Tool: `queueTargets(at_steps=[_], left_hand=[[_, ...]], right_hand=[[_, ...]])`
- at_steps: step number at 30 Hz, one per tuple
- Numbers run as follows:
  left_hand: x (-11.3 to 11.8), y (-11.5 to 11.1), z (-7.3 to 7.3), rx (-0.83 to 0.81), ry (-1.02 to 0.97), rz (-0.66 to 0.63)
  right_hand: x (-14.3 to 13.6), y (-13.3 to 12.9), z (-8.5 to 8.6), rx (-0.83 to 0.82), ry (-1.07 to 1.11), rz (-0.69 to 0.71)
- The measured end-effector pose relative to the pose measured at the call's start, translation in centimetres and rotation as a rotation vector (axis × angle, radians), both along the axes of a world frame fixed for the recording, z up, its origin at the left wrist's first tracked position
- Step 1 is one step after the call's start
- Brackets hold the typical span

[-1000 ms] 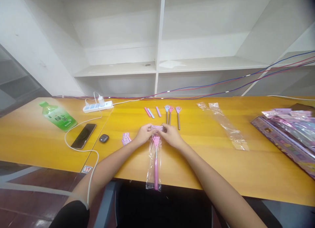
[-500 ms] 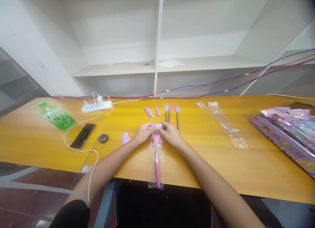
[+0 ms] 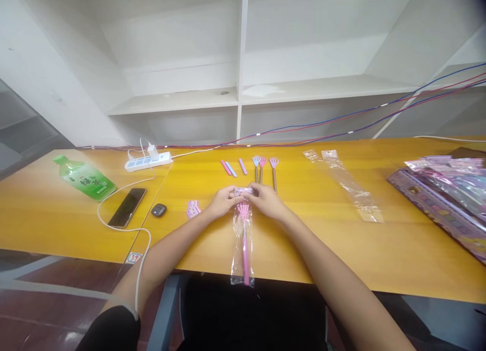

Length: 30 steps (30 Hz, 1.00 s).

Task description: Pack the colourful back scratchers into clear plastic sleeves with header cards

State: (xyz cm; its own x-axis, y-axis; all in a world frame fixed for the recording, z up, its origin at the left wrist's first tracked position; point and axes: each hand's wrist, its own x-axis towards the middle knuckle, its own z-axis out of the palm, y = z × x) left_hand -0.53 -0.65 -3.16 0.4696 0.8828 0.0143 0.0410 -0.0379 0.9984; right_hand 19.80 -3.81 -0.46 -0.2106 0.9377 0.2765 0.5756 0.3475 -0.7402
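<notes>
A clear plastic bag [image 3: 237,245] holds a pink hand-shaped scratcher [image 3: 245,250], its claw end up near my fingers and its handle reaching the table's front edge. My left hand [image 3: 224,201] pinches the left side of the bag's top, where a small printed card [image 3: 243,191] shows. My right hand [image 3: 266,200] grips the right side of that same top. Beyond my hands lie a blue-headed scratcher [image 3: 256,163] and two pink-headed ones. Pink and blue handle tubes [image 3: 231,169] lie to their left. Small printed cards [image 3: 193,209] rest left of my left hand.
At left are a green bottle [image 3: 86,178], a phone [image 3: 127,208], a black case [image 3: 158,210] and a power strip [image 3: 148,161] with a white cable. Empty clear bags [image 3: 347,186] lie right of centre. Packaged items [image 3: 451,181] sit on a purple box [image 3: 429,209] at far right.
The printed card at the bag's top shows more plainly between my fingers. Both hands keep their hold on the bag. The whole view has shifted slightly.
</notes>
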Motion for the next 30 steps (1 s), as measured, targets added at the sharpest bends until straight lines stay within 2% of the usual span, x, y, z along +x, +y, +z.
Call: queueTargets(at_steps=[9, 12, 18, 22, 26, 30], left_hand=[[0.2, 0.3, -0.7, -0.066, -0.117, 0.000], [0.0, 0.5, -0.4, -0.075, -0.177, 0.029], [-0.7, 1.0, 0.8, -0.034, -0.256, 0.142], [-0.7, 0.8, 0.9, 0.014, -0.259, 0.177], [-0.7, 0.7, 0.4, 0.098, -0.242, 0.224], [-0.9, 0.9, 0.2, 0.129, -0.235, 0.276]], right_hand=[[0.4, 0.1, 0.0, -0.029, 0.016, 0.000], [1.2, 0.6, -0.2, -0.001, 0.045, 0.002], [2.7, 1.4, -0.6, 0.015, 0.047, -0.107], [1.6, 0.5, -0.3, -0.066, 0.114, 0.001], [-0.4, -0.9, 0.2, -0.148, 0.024, 0.154], [-1.9, -1.6, 0.9, -0.232, -0.052, 0.174]])
